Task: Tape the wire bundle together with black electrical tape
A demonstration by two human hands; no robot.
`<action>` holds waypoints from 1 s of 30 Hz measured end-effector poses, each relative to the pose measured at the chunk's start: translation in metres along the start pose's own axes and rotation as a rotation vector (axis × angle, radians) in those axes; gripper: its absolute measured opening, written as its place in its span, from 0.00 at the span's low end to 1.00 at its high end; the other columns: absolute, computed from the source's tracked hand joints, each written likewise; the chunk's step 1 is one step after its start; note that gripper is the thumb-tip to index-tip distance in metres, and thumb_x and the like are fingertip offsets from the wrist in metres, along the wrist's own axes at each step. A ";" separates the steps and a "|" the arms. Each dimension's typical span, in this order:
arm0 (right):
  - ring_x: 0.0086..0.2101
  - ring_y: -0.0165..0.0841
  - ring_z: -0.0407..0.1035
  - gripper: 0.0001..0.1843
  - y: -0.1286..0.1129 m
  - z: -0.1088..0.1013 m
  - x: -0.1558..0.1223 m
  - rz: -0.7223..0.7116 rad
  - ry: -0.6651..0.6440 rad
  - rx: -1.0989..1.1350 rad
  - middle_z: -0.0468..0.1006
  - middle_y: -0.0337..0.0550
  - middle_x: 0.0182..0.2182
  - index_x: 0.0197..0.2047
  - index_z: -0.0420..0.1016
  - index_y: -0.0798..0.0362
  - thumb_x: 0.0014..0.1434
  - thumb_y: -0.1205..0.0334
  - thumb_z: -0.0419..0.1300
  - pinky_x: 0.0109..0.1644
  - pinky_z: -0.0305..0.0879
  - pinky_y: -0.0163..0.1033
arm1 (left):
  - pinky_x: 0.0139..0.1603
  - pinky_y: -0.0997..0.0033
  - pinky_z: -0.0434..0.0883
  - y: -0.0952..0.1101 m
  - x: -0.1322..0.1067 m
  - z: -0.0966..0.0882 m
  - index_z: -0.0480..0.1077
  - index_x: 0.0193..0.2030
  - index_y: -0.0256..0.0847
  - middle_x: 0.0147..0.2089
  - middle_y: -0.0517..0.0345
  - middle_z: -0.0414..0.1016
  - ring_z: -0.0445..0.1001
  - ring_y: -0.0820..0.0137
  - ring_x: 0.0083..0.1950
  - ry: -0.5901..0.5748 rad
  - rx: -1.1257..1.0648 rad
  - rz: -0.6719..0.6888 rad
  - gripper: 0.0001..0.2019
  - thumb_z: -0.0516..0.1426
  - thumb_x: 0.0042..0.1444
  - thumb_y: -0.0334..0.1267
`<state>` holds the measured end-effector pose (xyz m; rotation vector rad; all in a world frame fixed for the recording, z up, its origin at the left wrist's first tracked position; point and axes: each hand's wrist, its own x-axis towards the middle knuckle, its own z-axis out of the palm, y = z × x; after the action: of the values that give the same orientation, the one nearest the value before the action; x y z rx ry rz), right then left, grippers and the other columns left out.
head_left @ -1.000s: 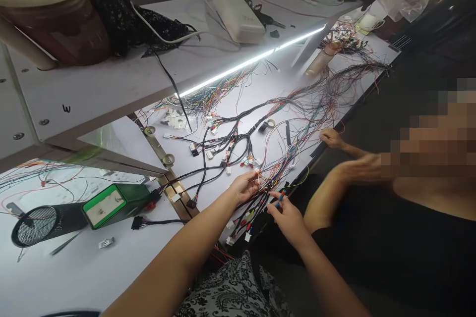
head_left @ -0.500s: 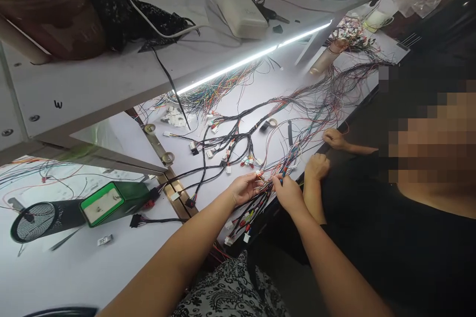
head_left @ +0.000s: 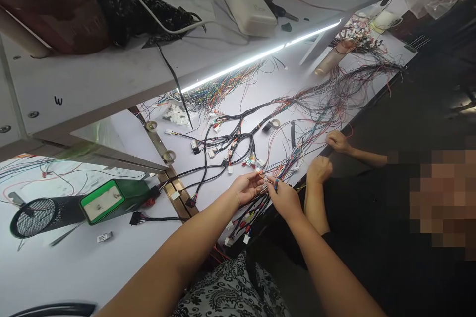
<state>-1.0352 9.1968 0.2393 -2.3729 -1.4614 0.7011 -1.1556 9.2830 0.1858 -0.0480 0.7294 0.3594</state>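
My left hand (head_left: 248, 189) is closed, thumb and fingertips pinching a small white connector (head_left: 258, 171) with thin wires running from it. Beside it, my right hand (head_left: 285, 199) is closed around a slim blue-ended tool (head_left: 276, 184), whose exact kind I cannot make out. Its thin tip points toward the connector. Below both hands, a bundle of dark sleeved wires (head_left: 256, 213) ends in white and red connectors. Behind them on the bench lies a black-taped wire harness (head_left: 251, 133) with several branches.
A co-worker's two hands (head_left: 320, 168) rest at the bench edge on my right. A lit shelf (head_left: 148, 77) overhangs the bench, carrying a white power bank-like box (head_left: 248, 7). To the left are a green box (head_left: 126, 198) and a black mesh cup (head_left: 35, 218).
My right hand has shifted slightly left, closer to my left hand, and the blue-ended tool has turned in it. The co-worker's head has moved lower, and the camera view has shifted a little.
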 end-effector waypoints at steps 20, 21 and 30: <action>0.26 0.36 0.71 0.19 0.010 0.007 0.001 0.030 -0.150 0.206 0.78 0.39 0.23 0.41 0.76 0.52 0.60 0.50 0.50 0.32 0.63 0.38 | 0.25 0.83 0.68 -0.006 0.004 -0.002 0.68 0.36 0.31 0.33 0.50 0.72 0.73 0.75 0.31 0.010 -0.108 -0.031 0.04 0.53 0.61 0.29; 0.29 0.37 0.72 0.19 0.009 0.008 -0.001 0.013 -0.141 0.210 0.78 0.40 0.27 0.43 0.76 0.52 0.61 0.51 0.49 0.35 0.65 0.39 | 0.24 0.84 0.68 -0.005 0.004 -0.002 0.68 0.37 0.31 0.32 0.51 0.72 0.73 0.76 0.30 -0.006 -0.125 -0.049 0.05 0.52 0.62 0.29; 0.44 0.40 0.68 0.17 0.006 0.006 -0.031 -0.093 -0.022 0.209 0.74 0.49 0.39 0.41 0.72 0.53 0.63 0.52 0.47 0.52 0.62 0.45 | 0.16 0.85 0.63 0.006 0.004 -0.010 0.68 0.46 0.26 0.25 0.57 0.68 0.63 0.81 0.19 -0.093 -0.148 -0.139 0.11 0.47 0.65 0.29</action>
<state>-1.0458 9.1665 0.2396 -2.1342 -1.4211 0.8157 -1.1616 9.2880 0.1763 -0.2190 0.6028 0.2806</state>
